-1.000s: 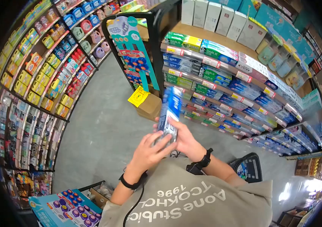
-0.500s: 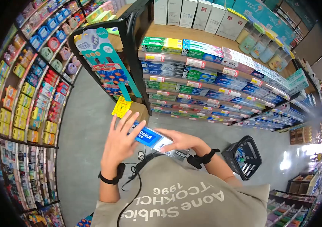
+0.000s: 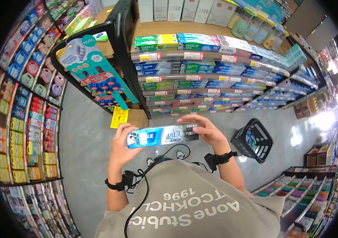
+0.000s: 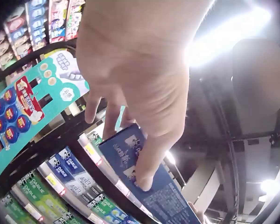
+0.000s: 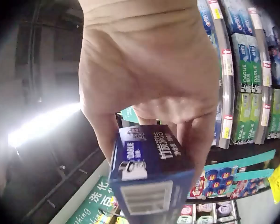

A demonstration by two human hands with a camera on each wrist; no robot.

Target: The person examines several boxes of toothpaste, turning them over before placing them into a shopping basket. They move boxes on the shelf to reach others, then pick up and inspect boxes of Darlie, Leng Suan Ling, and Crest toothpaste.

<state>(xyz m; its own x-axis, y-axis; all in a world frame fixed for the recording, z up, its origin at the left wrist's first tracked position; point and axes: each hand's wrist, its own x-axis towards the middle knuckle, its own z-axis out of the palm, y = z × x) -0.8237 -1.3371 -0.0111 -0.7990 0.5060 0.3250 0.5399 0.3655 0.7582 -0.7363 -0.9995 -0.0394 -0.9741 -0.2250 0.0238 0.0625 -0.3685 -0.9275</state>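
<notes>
A blue, silver and black Darlie toothpaste box (image 3: 165, 137) is held level in front of the chest, its printed front turned up in the head view. My left hand (image 3: 122, 146) grips its left end, and in the left wrist view the thumb (image 4: 145, 170) lies along a dark blue side covered in small print. At the other end my right hand (image 3: 212, 134) holds the box between thumb and fingers. The right wrist view shows the end flap of the toothpaste box (image 5: 147, 196) with a pale barcode panel facing the camera.
Ahead stands a shelf rack (image 3: 232, 75) stacked with toothpaste boxes. A teal display card (image 3: 97, 73) hangs at its left end, above a cardboard box (image 3: 138, 119) with a yellow sign (image 3: 119, 117). A black shopping basket (image 3: 241, 143) sits on the floor at right. Detergent shelves (image 3: 26, 119) line the left.
The toothpaste box has turned from upright to level across the body. My left hand first spread its fingers off it, then took its left end. The view has swung right.
</notes>
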